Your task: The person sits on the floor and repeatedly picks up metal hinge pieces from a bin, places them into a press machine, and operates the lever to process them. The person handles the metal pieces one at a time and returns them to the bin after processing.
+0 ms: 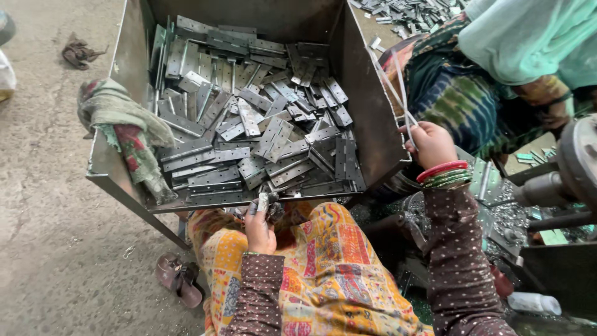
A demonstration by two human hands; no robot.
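Here a cloth (127,134) drapes the metal bin (367,106) of hinge plates (261,130), the left hand (260,227) gripping one hinge (263,202) at its lip, the right hand (432,144) raised, fingers pinching thin rods (398,87).

bin (367,106) before my knees, hinge plates (261,124) heaped in it | cloth (124,127) hanging on its left wall | my left hand (260,227) at its near edge, holding a hinge piece (263,201) | my right hand (432,144) right of the bin, holding thin rods (398,87) | sandal (179,278) on the floor at my left | another person (497,68) behind my right hand
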